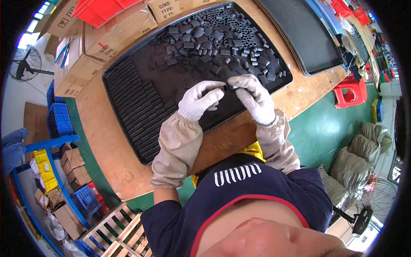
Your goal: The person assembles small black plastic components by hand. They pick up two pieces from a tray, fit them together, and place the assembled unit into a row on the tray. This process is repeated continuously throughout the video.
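Over the front part of a large black tray (pixel 229 108), my two gloved hands meet, nearly fingertip to fingertip. My left hand (pixel 199 100) pinches a short black tube (pixel 224 88), its open end showing. Close beside it, the thumb and fingers of my right hand (pixel 255 97) are closed at a small dark piece whose kind I cannot make out. Tight rows of black pieces (pixel 135 100) lie along the tray's left side. Loose black tubes (pixel 248 38) and flat black pieces (pixel 188 45) are scattered across its far part.
The tray rests on a brown wooden table (pixel 100 141). Cardboard boxes (pixel 117 36) and a red bin (pixel 102 10) border its far left. More stacked black trays (pixel 308 38) sit at the far right. Beyond the table's right edge, a red stool (pixel 351 92) stands on the green floor.
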`<state>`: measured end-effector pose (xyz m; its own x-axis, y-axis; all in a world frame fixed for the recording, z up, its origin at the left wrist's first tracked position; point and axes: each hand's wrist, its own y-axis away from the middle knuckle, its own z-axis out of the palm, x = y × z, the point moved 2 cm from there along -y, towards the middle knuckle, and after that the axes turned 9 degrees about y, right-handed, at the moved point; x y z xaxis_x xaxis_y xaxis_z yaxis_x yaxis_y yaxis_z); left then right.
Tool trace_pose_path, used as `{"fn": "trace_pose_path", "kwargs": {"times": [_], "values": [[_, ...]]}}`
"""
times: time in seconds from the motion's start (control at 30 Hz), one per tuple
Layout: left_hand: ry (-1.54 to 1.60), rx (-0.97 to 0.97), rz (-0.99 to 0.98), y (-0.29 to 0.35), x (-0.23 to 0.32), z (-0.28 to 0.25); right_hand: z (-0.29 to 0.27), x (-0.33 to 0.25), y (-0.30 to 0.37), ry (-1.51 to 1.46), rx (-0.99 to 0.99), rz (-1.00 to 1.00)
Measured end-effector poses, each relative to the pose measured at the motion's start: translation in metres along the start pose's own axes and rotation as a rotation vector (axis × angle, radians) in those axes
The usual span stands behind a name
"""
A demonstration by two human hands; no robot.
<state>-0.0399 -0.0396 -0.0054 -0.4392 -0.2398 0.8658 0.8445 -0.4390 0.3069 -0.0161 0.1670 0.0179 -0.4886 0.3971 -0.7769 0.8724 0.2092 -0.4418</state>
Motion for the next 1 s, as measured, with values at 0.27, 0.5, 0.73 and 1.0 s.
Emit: {"fn": "trace_pose_path", "kwargs": {"times": [0.27,0.5,0.73,1.0], "values": [[-0.209,0.026,0.128,-0.001,-0.005,0.003,0.0,-0.015,-0.005,0.415,0.005,-0.04],[-0.245,0.021,0.075,0.0,-0.005,0.002,0.003,-0.014,0.005,0.26,0.087,0.119],[-0.191,0.019,-0.011,0.002,0.0,0.005,0.017,-0.002,0.017,0.04,0.155,0.343],[-0.189,0.029,-0.013,0.001,0.0,0.003,0.013,-0.003,0.012,0.216,0.134,0.102]]}}
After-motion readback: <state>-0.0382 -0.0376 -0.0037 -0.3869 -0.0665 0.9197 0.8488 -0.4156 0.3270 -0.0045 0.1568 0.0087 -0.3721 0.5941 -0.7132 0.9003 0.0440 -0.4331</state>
